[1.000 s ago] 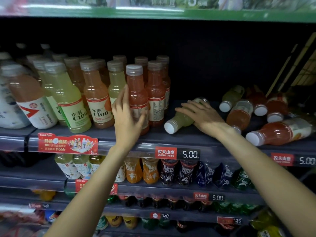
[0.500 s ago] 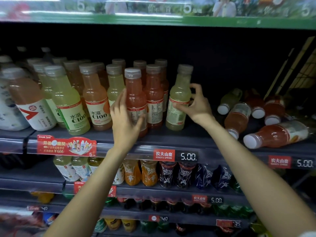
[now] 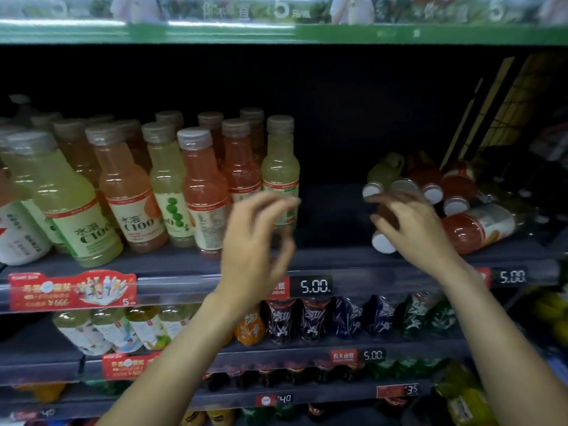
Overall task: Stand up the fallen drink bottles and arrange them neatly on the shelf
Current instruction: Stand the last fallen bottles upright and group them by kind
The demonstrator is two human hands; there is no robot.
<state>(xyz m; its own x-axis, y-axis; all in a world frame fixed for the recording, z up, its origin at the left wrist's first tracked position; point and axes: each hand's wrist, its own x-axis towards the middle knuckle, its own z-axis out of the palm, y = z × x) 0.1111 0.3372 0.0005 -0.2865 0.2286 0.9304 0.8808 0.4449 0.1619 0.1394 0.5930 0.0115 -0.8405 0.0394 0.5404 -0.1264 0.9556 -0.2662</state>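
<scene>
On the shelf [image 3: 333, 256], upright juice bottles [image 3: 123, 192] fill the left half. The rightmost one is a pale green bottle [image 3: 280, 167]. My left hand [image 3: 258, 238] hovers just in front of it, fingers apart, holding nothing, blurred by motion. To the right lies a heap of fallen bottles [image 3: 458, 182] with white caps facing me. My right hand [image 3: 415, 226] is laid over the nearest fallen orange bottle [image 3: 382, 242], fingers curled around its body. Another orange bottle [image 3: 482, 224] lies on its side beside my wrist.
Between the green bottle and the heap is a bare stretch of shelf. A wire rack [image 3: 510, 112] closes the right end. Price tags [image 3: 315, 285] line the shelf's front edge. Lower shelves hold more drinks [image 3: 313, 318].
My right hand let go of the now upright green bottle and moved right onto a fallen orange bottle. My left hand left the red bottle and shifted right.
</scene>
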